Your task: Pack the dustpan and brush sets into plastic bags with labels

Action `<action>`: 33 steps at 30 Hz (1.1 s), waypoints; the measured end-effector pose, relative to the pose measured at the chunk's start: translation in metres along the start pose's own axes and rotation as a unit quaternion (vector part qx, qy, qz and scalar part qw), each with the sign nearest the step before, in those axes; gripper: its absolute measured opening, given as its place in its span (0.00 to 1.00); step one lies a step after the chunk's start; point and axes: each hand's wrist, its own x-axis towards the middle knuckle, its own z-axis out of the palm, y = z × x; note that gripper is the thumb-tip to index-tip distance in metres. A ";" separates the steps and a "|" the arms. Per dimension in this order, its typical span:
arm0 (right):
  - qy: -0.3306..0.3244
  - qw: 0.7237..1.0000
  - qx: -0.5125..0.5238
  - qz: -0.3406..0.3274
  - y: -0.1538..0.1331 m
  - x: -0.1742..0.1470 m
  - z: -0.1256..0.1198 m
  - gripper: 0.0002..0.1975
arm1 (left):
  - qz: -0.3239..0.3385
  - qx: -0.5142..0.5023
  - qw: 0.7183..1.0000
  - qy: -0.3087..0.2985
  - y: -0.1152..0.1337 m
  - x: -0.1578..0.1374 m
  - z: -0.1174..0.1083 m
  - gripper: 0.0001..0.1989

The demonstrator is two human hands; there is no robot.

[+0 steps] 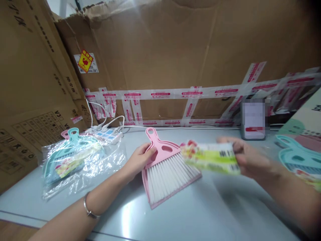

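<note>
A pink dustpan and brush set, the white-bristled brush nested in the pan, is tilted over the grey table at the centre. My left hand grips it by its left side below the handle, thumb on the pink plastic. My right hand pinches the right end of a yellow-green printed label card. The card is smeared by motion, and its left end overlaps the brush's right corner. Some of my right fingers are hidden behind the card.
At left, turquoise dustpan sets lie in clear plastic bags beside a white power strip. Another turquoise set is at the right edge. A phone stands upright against the large cardboard box at the back.
</note>
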 end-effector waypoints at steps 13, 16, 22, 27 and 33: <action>-0.104 0.986 -0.132 0.012 0.025 0.005 0.058 0.08 | -0.002 -0.071 0.997 -0.024 -0.001 -0.002 0.010 0.23; -0.096 0.987 -0.128 -0.006 0.026 0.006 0.057 0.08 | -0.015 -0.060 0.997 -0.043 0.001 -0.004 0.009 0.29; -0.081 0.984 -0.158 -0.030 0.028 0.005 0.058 0.10 | -0.027 -0.069 0.994 -0.075 -0.001 -0.006 0.010 0.33; 0.142 0.962 -0.191 -0.137 0.034 0.004 0.058 0.21 | -0.005 -0.097 0.995 -0.023 0.003 -0.004 0.006 0.35; 0.108 0.990 0.093 -0.013 0.028 0.006 0.063 0.33 | 0.055 -0.137 0.989 0.030 0.005 -0.006 0.008 0.34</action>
